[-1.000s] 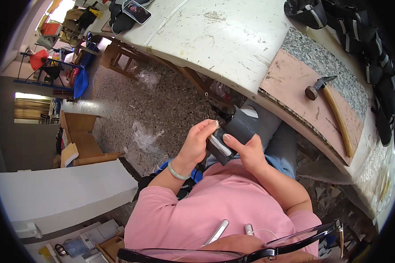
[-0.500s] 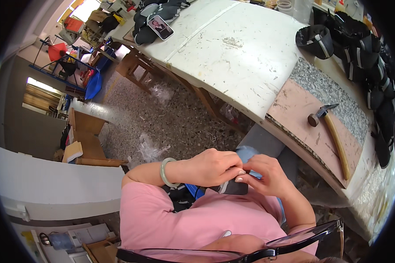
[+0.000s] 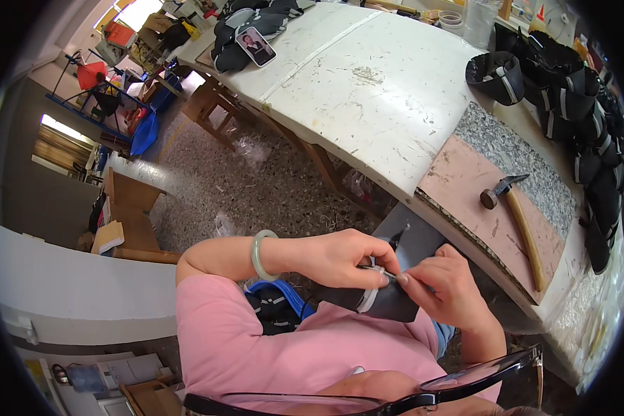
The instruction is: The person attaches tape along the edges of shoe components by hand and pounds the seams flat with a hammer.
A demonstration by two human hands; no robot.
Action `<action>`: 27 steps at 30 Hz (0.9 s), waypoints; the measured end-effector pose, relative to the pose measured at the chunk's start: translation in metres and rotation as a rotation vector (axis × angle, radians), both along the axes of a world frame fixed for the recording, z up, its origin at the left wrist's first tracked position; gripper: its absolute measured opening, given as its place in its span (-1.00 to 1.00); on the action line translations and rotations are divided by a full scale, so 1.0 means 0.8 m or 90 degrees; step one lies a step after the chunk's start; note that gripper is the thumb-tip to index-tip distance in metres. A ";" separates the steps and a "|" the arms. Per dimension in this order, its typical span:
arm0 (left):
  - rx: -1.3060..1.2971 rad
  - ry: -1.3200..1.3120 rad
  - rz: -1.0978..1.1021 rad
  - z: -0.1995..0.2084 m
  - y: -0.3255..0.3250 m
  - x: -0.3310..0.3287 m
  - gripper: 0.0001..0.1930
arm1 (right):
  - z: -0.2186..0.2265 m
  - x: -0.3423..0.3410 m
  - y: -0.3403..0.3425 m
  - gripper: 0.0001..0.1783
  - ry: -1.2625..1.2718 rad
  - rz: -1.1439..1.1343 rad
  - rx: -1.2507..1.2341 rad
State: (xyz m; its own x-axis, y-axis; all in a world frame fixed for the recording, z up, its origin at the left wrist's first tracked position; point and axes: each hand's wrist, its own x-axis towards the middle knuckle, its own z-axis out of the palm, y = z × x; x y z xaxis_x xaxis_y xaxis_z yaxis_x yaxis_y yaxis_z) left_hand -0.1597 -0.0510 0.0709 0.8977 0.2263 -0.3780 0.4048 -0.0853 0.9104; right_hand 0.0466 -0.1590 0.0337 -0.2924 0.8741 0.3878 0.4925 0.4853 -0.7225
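Low in front of my pink shirt, my left hand (image 3: 353,263) grips a dark, flat piece with a white strip (image 3: 369,297) along it. The thumb and forefinger pinch its upper part, where the white strip bends. From the right, my right hand (image 3: 442,286) closes in a pinch at the same edge, its fingertips almost meeting my left ones. What exactly lies between those fingertips is too small to make out. A pale green bangle circles my left wrist.
A hammer (image 3: 521,229) lies on a pinkish board (image 3: 464,182) beside a speckled stone slab (image 3: 489,132). Black pieces with pale stripes (image 3: 568,90) pile up along the table's right. A phone (image 3: 256,46) leans on dark fabric at the far left. A blue bag (image 3: 295,299) sits beside me.
My hands have turned and shifted slightly, bringing the dark piece and its white strip into plainer view. The light blue thing seen between my hands before no longer shows there.
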 end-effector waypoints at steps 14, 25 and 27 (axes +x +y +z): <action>0.188 -0.053 -0.054 -0.052 -0.013 0.013 -0.77 | -0.019 0.006 -0.031 -0.89 -0.015 -0.039 -0.152; 0.158 -0.053 -0.073 -0.038 -0.016 0.013 -0.81 | -0.021 0.006 -0.038 -0.85 0.103 -0.016 -0.230; 0.154 -0.044 -0.079 -0.035 -0.016 0.013 -0.81 | -0.025 0.005 -0.039 -0.86 0.112 -0.028 -0.234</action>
